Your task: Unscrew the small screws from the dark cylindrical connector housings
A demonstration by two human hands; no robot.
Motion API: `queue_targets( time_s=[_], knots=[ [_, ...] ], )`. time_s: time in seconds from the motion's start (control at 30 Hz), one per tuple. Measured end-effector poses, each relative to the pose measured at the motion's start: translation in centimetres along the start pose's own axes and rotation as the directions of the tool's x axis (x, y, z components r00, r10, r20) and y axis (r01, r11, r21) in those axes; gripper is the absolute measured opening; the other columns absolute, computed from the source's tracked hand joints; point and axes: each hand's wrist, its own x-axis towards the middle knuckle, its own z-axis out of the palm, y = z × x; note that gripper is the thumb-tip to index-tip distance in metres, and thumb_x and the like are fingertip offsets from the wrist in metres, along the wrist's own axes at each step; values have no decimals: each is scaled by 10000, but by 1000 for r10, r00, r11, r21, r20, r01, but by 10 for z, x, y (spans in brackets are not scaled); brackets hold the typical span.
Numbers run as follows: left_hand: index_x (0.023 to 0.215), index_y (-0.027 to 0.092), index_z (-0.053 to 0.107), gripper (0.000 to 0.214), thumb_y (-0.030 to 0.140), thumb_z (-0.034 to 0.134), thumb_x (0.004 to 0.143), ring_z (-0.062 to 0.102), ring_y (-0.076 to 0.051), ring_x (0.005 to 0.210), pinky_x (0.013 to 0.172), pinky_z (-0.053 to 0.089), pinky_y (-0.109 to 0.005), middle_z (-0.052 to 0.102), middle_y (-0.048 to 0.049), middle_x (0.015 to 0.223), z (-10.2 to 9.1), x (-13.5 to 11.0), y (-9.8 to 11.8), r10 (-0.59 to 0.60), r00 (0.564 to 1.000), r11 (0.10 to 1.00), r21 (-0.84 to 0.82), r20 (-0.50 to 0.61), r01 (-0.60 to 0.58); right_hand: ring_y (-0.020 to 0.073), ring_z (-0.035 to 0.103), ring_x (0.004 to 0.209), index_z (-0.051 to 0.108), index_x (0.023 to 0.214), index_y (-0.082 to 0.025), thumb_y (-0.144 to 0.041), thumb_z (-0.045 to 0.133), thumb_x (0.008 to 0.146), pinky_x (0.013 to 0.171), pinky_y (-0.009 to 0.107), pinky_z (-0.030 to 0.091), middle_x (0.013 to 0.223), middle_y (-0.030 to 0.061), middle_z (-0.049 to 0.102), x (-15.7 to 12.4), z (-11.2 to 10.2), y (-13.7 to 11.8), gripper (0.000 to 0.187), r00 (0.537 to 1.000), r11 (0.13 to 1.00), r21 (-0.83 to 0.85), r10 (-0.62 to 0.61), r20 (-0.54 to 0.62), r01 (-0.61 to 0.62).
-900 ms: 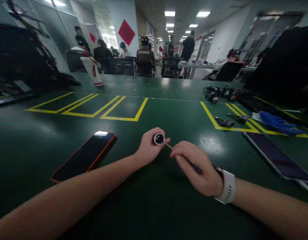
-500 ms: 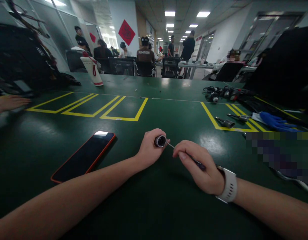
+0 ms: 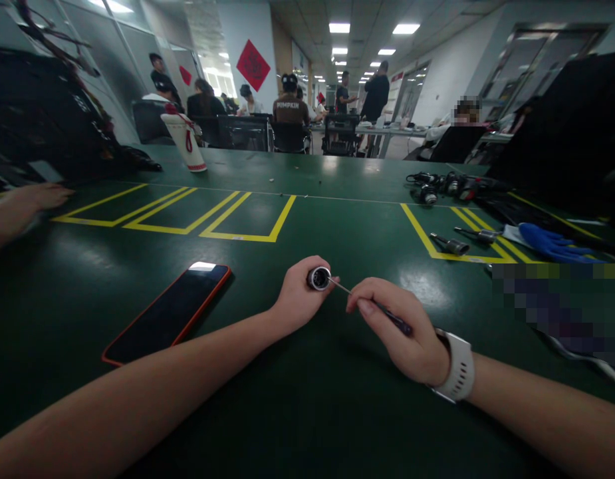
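Note:
My left hand (image 3: 296, 301) is closed around a round metal connector (image 3: 318, 279), its open end facing me; the dark inside shows small details I cannot make out. Between thumb and fingers, my right hand (image 3: 394, 326) grips a thin screwdriver (image 3: 341, 287) with a dark handle. The shaft points left, and its tip meets the connector's right rim; whether it goes inside is hard to see. A white watch is on my right wrist. To the left of my left hand lies a phone (image 3: 170, 313) in an orange-red case.
Two metal connectors (image 3: 449, 244) with stems lie inside yellow tape at right, near a blue glove (image 3: 551, 241). Dark cabled parts (image 3: 437, 186) sit behind them. A white and red cup (image 3: 186, 141) stands at the back left. Another person's hand (image 3: 30, 206) reaches in from the left.
The connector has tilted slightly, showing more of its inside. My right hand and screwdriver have shifted a little. The other person's hand at left has moved slightly right and changed pose.

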Motion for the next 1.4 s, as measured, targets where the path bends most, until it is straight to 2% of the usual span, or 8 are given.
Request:
queue_targets(
  time_s=[0.27, 0.5, 0.63, 0.73, 0.9, 1.0, 1.2, 1.4],
  knots=[
    [634, 165, 492, 200, 260, 649, 712, 426, -87, 556, 536, 358, -224, 472, 50, 614, 1, -2, 4, 4, 999, 1000, 13, 36, -5, 128, 527, 621, 555, 755, -153, -154, 453, 853, 587, 275, 421, 667, 21, 564, 1, -2, -2, 141, 1000, 999, -42, -3, 28, 4],
    [694, 169, 505, 188, 286, 651, 712, 466, -105, 586, 557, 386, -241, 506, 37, 648, -2, -2, 9, 34, 997, 999, -14, 66, -33, 138, 526, 695, 521, 870, -165, -109, 510, 826, 628, 289, 437, 767, 33, 564, -1, -6, -2, 72, 967, 959, -184, -237, -93, 217],
    [775, 168, 540, 188, 163, 659, 630, 549, -143, 684, 649, 434, -277, 582, 10, 735, 0, -8, 12, 163, 954, 987, -49, 253, -156, 215, 529, 979, 547, 970, -160, -146, 483, 864, 793, 373, 471, 1033, 110, 589, 3, 0, 3, 125, 963, 903, -335, -245, 114, 270],
    [894, 173, 533, 293, 79, 591, 623, 592, -173, 804, 735, 466, -306, 619, -24, 878, 4, -12, 12, 185, 929, 981, -117, 321, -155, 235, 500, 1059, 561, 934, -154, -175, 497, 867, 856, 401, 467, 1114, 128, 580, 5, 3, 8, 95, 944, 851, -423, -226, 240, 311],
    [939, 161, 514, 282, 53, 553, 681, 606, -187, 878, 792, 493, -336, 614, -54, 935, 6, -10, 12, 145, 917, 984, -149, 373, -95, 223, 532, 970, 562, 919, -135, -128, 454, 873, 777, 377, 488, 1033, 135, 600, 6, 0, 11, 118, 917, 793, -476, -255, 308, 380],
    [968, 156, 533, 279, 62, 550, 705, 608, -188, 883, 822, 493, -359, 620, -56, 939, 5, -8, 15, 68, 936, 998, -30, 346, -61, 226, 538, 894, 559, 887, -122, -92, 446, 856, 719, 363, 486, 967, 140, 600, 9, -5, 15, 122, 901, 758, -510, -240, 361, 406],
    [1273, 145, 400, 615, 87, 596, 693, 397, -251, 1270, 1096, 278, -458, 453, -131, 1341, 4, -7, 11, -21, 990, 980, 197, 141, -7, 230, 518, 874, 516, 884, -163, -74, 470, 809, 727, 370, 462, 952, 119, 582, 23, -35, 46, 125, 963, 733, -624, -193, 191, 270],
    [1251, 214, 457, 521, 154, 590, 751, 487, -258, 1195, 989, 425, -457, 488, -99, 1308, 1, -8, 6, -110, 954, 986, 152, 278, 69, 248, 514, 773, 482, 745, -187, -130, 509, 764, 687, 372, 432, 805, 100, 558, 29, -93, 94, 66, 999, 545, -838, -37, -33, -7]
  ],
)
